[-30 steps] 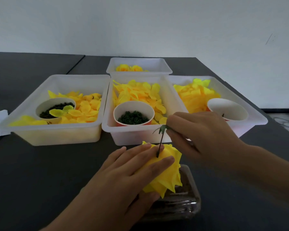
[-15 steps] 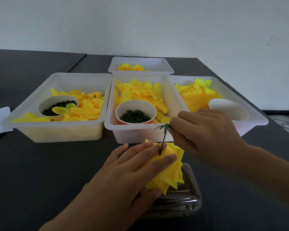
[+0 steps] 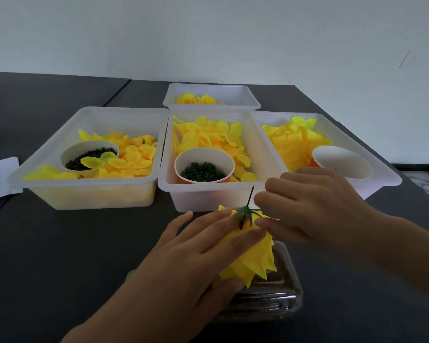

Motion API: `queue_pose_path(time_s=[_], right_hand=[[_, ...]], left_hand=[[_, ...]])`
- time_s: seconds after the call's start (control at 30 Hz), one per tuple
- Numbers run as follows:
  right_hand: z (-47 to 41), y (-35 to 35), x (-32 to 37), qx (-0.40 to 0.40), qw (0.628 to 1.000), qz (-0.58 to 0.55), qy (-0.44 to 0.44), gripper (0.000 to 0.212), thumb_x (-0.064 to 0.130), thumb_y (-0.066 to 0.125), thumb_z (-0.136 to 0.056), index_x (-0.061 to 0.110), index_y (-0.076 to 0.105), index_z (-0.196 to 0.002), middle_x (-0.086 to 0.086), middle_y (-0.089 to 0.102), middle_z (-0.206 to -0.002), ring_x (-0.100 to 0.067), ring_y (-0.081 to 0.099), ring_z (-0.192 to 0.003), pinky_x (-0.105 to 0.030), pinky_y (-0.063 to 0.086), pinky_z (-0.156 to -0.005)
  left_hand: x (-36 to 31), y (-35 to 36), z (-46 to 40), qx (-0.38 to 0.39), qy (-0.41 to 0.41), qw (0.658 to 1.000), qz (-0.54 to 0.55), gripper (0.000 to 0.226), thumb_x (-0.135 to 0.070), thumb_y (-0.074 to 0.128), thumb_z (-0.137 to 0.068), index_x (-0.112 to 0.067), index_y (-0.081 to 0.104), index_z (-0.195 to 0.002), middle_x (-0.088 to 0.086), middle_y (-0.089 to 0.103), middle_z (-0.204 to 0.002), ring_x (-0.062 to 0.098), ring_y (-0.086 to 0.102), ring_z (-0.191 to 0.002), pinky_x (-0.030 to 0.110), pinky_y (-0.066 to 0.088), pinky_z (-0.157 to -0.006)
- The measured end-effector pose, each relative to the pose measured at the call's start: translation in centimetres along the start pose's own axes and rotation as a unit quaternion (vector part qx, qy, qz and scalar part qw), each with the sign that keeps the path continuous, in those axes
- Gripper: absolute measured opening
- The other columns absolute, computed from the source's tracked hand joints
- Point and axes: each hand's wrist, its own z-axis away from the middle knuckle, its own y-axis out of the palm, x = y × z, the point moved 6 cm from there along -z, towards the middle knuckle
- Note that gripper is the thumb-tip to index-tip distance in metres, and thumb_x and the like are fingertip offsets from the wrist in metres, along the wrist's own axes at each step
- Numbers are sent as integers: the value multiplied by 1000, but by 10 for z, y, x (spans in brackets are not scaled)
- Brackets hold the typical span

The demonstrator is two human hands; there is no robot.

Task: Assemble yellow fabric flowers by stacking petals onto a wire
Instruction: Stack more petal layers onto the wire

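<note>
Crowding flower [image 3: 252, 258] (bins' front edges near): both hands.

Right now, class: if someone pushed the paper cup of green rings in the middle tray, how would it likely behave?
The cup looks thin-walled and only part filled, so probably light. It stands upright among loose petals, so a push would likely slide or tip it. The small rings could spill.
</note>
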Motion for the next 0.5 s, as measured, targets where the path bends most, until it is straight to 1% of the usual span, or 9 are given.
queue_pose_path(time_s=[0.07,0.1,0.17,0.27,0.3,0.37,0.4,0.43,0.5], right_hand=[[2,-2,-10,14,993,-97,63,31,40,47,-93,14,65,-92,8,59,-74,-21,55,-54,-32,43,-47],[3,-3,-16,3,980,-165,111,29,41,47,-93,17,62,-96,15,56,-74,-16,53,-53,-32,42,-48],[2,1,-23,-15,924,-336,183,22,42,51,-91,24,61,-98,14,56,-74,-14,47,-52,-33,40,-49],[-9,12,-17,10,830,-514,215,9,33,67,-86,24,68,-89,0,64,-78,-31,51,-62,-45,44,-58],[-12,16,-15,23,804,-547,231,5,27,71,-84,21,69,-85,-4,65,-77,-33,54,-65,-46,45,-60],[-12,25,-15,53,766,-586,259,5,15,73,-84,12,70,-81,-5,67,-73,-21,60,-66,-33,50,-63],[-12,28,-14,70,756,-594,265,6,11,73,-84,8,70,-80,-4,68,-72,-15,61,-68,-27,51,-64],[-12,30,-13,80,754,-594,269,6,10,73,-83,6,69,-79,-5,69,-73,-14,63,-69,-27,52,-66],[-11,31,-12,84,764,-578,274,7,10,74,-83,9,70,-77,-7,69,-73,-22,64,-69,-36,53,-66]], left_hand=[[0,1,0,6,0,1000,2,58,-55,38,-94,-45,26,-150,-20,31,-156,6,29,-145,45,42,-106],[0,1,0,10,-1,1000,1,58,-56,38,-94,-45,26,-150,-20,31,-156,6,28,-145,45,42,-106],[0,2,0,14,-1,1000,-1,58,-57,37,-94,-46,24,-150,-19,29,-157,6,26,-146,46,41,-107],[1,3,0,21,0,1000,-4,58,-57,36,-95,-46,23,-151,-19,27,-158,6,24,-146,49,41,-107],[1,3,0,24,-1,1000,-8,59,-58,36,-95,-46,23,-151,-18,27,-158,6,25,-146,49,41,-106],[2,3,0,32,-6,999,-15,60,-59,36,-94,-46,23,-151,-15,29,-158,8,26,-146,52,41,-106],[2,3,0,35,-8,999,-16,60,-59,36,-94,-47,22,-151,-14,32,-157,9,27,-146,53,41,-105],[1,3,0,39,-7,999,-21,60,-59,36,-94,-47,22,-151,-12,35,-156,11,29,-146,54,41,-105],[0,2,0,42,-2,998,-41,60,-59,37,-93,-47,24,-150,-10,40,-153,13,32,-144,57,41,-103]])
